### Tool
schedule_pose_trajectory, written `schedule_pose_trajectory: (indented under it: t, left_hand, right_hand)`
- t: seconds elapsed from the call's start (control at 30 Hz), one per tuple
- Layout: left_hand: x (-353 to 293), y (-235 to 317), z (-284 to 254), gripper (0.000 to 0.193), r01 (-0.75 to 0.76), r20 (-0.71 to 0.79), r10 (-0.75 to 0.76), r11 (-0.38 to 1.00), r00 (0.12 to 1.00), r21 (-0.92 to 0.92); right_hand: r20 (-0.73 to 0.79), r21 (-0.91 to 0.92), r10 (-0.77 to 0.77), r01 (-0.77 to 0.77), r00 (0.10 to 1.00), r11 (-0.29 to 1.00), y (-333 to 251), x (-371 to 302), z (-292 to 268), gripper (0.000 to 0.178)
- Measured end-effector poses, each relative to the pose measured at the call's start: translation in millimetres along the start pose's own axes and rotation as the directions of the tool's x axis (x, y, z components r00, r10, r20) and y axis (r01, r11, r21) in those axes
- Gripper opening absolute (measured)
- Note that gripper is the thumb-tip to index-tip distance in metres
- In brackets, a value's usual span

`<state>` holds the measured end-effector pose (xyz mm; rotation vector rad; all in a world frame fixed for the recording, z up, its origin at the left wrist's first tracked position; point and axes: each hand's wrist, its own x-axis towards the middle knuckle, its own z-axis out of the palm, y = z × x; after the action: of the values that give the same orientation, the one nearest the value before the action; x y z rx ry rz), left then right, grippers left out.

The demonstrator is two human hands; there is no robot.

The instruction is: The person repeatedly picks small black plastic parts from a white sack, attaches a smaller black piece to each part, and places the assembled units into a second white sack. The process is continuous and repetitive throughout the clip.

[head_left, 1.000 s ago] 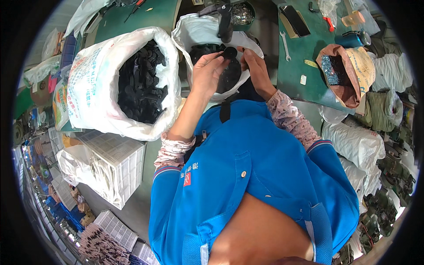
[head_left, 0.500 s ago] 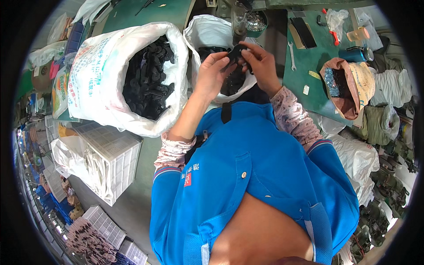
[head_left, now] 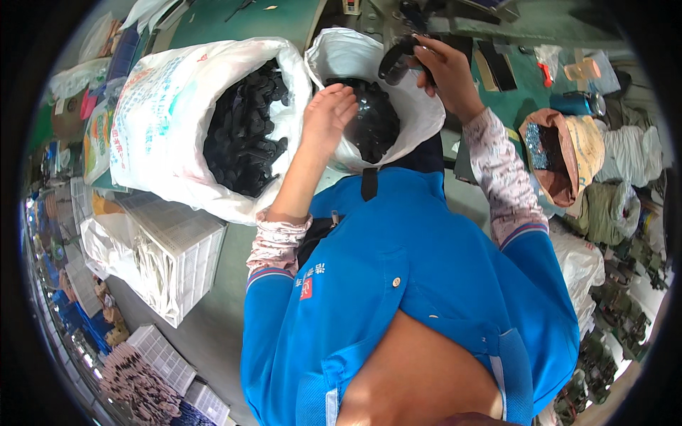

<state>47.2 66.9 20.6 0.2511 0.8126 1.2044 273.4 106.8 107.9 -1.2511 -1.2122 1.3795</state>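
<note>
My right hand [head_left: 447, 71] is raised at the far side, beyond the smaller white sack [head_left: 419, 135]. Its fingers grip a dark, elongated black part with a rounded end [head_left: 395, 61]. My left hand [head_left: 329, 115] hovers over the left rim of that sack, fingers loosely bent and apart from the thumb, with nothing visible in them. Shiny black pieces [head_left: 375, 124] fill the sack below. To the left, a large white woven sack [head_left: 163, 135] lies tipped with its mouth toward me, full of flat black parts with rounded ends [head_left: 245, 131].
Dark machine parts [head_left: 415, 14] stand just beyond my right hand. On the green table at right are a brown paper-lined bag [head_left: 558, 153], a blue bottle [head_left: 577, 104] and a black flat piece on cardboard [head_left: 497, 67]. A white plastic crate [head_left: 181, 248] sits at lower left.
My hands, together on the black part before, have come apart. The right one has moved up and right with the part; the left has let go and dropped slightly.
</note>
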Motion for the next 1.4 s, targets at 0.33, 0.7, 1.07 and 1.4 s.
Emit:
schedule_pose_trajectory:
  t: [0.33,0.7,1.07,1.4]
  left_hand:
    - [62,91,-96,0.057,-0.004,0.094,0.678,-0.132,0.729,0.991]
    - [168,121,-135,0.089,-0.035,0.054,0.010,-0.648,0.999,0.761]
    - [115,135,-60,0.088,-0.141,0.027,-0.141,-0.917,0.990,0.372]
    - [104,114,-51,0.102,0.105,-0.233,0.011,-0.913,0.972,0.395]
  right_hand:
    - [-0.013,0.152,0.063,-0.060,0.998,0.986,16,-41,-2,0.038]
    - [-0.026,0.113,0.072,-0.068,0.997,0.991,3,-48,3,0.029]
    - [-0.009,-0.445,-0.058,0.048,0.998,0.894,67,-46,14,0.037]
    - [0.048,-0.432,0.033,-0.009,0.998,0.902,112,-84,11,0.036]
